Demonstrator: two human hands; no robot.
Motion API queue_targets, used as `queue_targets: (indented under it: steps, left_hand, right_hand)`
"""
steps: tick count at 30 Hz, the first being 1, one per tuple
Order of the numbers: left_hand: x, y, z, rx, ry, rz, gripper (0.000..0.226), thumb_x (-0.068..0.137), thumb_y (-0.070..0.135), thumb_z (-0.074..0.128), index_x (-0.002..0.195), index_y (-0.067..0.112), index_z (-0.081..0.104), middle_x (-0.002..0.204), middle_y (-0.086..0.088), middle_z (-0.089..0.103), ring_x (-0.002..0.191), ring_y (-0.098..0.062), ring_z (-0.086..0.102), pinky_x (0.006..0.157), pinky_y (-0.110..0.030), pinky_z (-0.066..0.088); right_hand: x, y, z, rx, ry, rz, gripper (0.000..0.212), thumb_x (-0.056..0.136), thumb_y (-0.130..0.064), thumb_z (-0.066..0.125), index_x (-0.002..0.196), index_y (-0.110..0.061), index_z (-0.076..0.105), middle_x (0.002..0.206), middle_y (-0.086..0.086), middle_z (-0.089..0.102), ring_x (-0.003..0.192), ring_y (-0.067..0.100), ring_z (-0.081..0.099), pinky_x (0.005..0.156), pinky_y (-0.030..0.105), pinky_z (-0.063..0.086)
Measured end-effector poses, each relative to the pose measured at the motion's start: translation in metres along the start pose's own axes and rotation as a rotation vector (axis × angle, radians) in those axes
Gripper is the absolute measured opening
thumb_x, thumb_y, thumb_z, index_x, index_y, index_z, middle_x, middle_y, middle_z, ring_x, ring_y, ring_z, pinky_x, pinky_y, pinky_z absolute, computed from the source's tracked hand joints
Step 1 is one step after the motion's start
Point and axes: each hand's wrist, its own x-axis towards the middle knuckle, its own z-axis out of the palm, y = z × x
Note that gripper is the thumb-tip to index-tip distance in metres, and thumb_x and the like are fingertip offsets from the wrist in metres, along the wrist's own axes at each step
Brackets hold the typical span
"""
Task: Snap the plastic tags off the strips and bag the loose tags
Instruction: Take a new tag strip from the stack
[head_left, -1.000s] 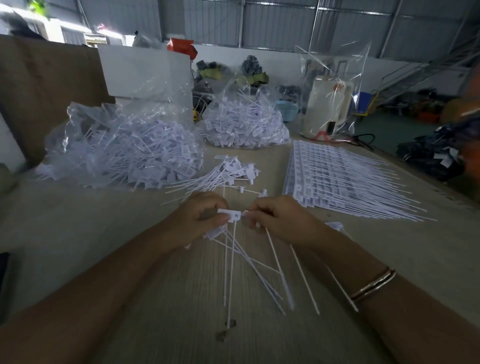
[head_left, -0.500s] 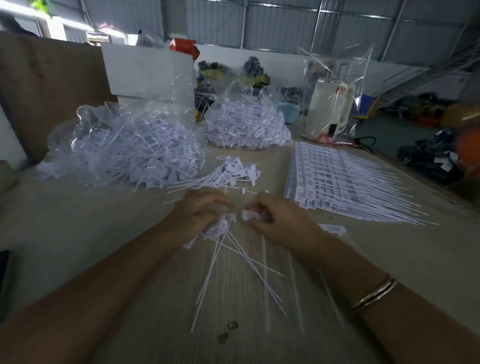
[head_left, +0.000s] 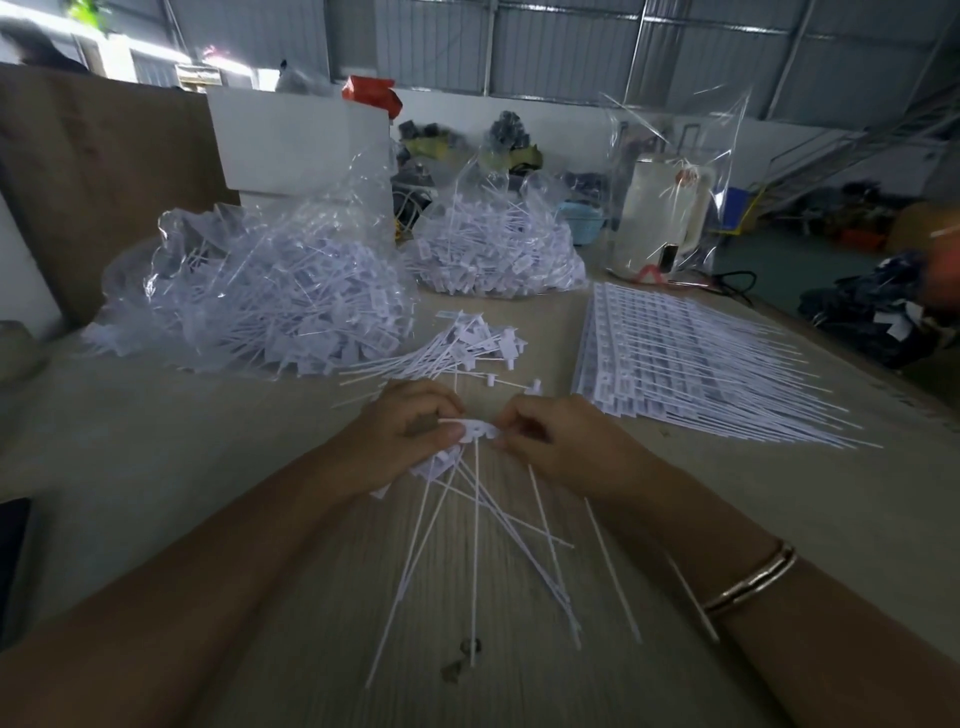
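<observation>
The counter (head_left: 156, 467) is pale wood-grain laminate, matt, with fine lines running along it and two small dark chips near its near edge. The loose tags (head_left: 467, 348) are white plastic, smooth, with thin stiff tails. The uncut strips (head_left: 675, 353) toward the counter's right edge are the same white plastic. Two clear plastic bags (head_left: 249, 291) at the far side are thin, crinkled and glossy, catching highlights. A bracelet (head_left: 753, 582) on the right wrist looks like polished metal. The brown board (head_left: 93, 171) at the far left corner is matt.
</observation>
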Motion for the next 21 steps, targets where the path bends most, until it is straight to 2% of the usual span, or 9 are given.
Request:
queue_targets:
  steps: [3,5,7,9,11,14,17,19,21]
  left_hand:
    - [-0.003,0.002,-0.002,-0.142,0.021,-0.012,0.007,0.089,0.001,0.057,0.089,-0.001,0.064,0.097,-0.006,0.059,0.079,-0.011,0.057,0.069,-0.014,0.044]
    - [-0.004,0.002,-0.003,-0.274,0.032,-0.082,0.009,0.089,-0.003,0.054,0.088,0.001,0.062,0.09,-0.004,0.057,0.062,-0.004,0.055,0.056,-0.016,0.044]
    - [-0.003,0.0,-0.002,-0.243,0.012,-0.104,0.013,0.089,-0.003,0.054,0.09,0.007,0.062,0.091,0.0,0.056,0.067,0.001,0.054,0.061,-0.019,0.045]
    - [0.0,-0.002,0.002,-0.153,-0.006,-0.105,0.019,0.088,-0.003,0.056,0.096,0.012,0.063,0.103,-0.002,0.058,0.091,-0.006,0.056,0.079,-0.025,0.045]
    - [0.001,0.0,0.002,-0.118,0.041,-0.082,0.02,0.088,0.0,0.057,0.103,0.011,0.064,0.112,-0.005,0.058,0.107,-0.013,0.052,0.091,-0.02,0.038]
    - [0.0,0.005,0.003,-0.134,0.035,0.002,0.016,0.09,0.015,0.057,0.1,0.009,0.068,0.106,-0.004,0.061,0.102,-0.01,0.054,0.09,-0.012,0.036]
    - [0.0,0.002,0.004,-0.106,-0.003,-0.048,0.011,0.087,0.017,0.061,0.091,0.023,0.07,0.107,0.0,0.062,0.11,-0.016,0.051,0.099,-0.026,0.033]
    - [0.0,0.0,0.003,-0.102,0.009,-0.027,0.016,0.087,0.008,0.062,0.084,0.021,0.07,0.1,0.006,0.061,0.103,-0.004,0.051,0.093,-0.018,0.033]
    - [0.0,0.001,0.0,-0.118,0.006,-0.008,0.013,0.086,0.002,0.06,0.082,0.008,0.071,0.095,0.007,0.061,0.092,0.008,0.052,0.085,-0.008,0.034]
  right_hand:
    - [0.0,0.011,-0.008,0.189,0.031,0.105,0.018,0.09,-0.027,0.059,0.084,-0.013,0.069,0.067,-0.008,0.063,0.061,0.007,0.059,0.063,0.025,0.044]
    - [-0.005,0.025,-0.017,0.191,0.075,0.169,0.018,0.091,-0.028,0.058,0.076,-0.023,0.066,0.064,-0.014,0.061,0.058,0.001,0.057,0.062,0.021,0.044]
    - [-0.009,0.03,-0.02,0.104,0.101,0.163,0.012,0.088,-0.033,0.061,0.076,-0.034,0.058,0.067,-0.018,0.057,0.059,-0.004,0.054,0.06,0.016,0.039]
    - [-0.008,0.023,-0.015,0.021,0.1,0.108,0.01,0.084,-0.037,0.064,0.086,-0.032,0.056,0.071,-0.02,0.052,0.063,-0.007,0.05,0.058,0.013,0.035]
    - [-0.003,0.007,-0.004,-0.018,0.106,0.031,0.023,0.082,-0.038,0.066,0.099,-0.026,0.055,0.073,-0.021,0.047,0.064,-0.005,0.047,0.056,0.011,0.032]
    - [0.004,-0.013,0.01,-0.015,0.15,-0.047,0.036,0.081,-0.039,0.067,0.106,-0.019,0.05,0.082,-0.014,0.053,0.07,0.003,0.048,0.055,0.02,0.032]
    - [0.005,-0.022,0.013,0.013,0.13,-0.078,0.038,0.081,-0.042,0.066,0.105,-0.017,0.05,0.089,-0.009,0.058,0.076,0.006,0.051,0.06,0.024,0.033]
    - [0.003,-0.018,0.008,0.015,0.093,-0.072,0.034,0.082,-0.043,0.064,0.102,-0.019,0.052,0.094,-0.007,0.063,0.08,0.009,0.056,0.063,0.029,0.041]
    - [-0.001,-0.009,0.0,-0.026,0.046,-0.035,0.027,0.085,-0.041,0.061,0.1,-0.02,0.053,0.094,-0.004,0.063,0.082,0.014,0.059,0.067,0.032,0.046]
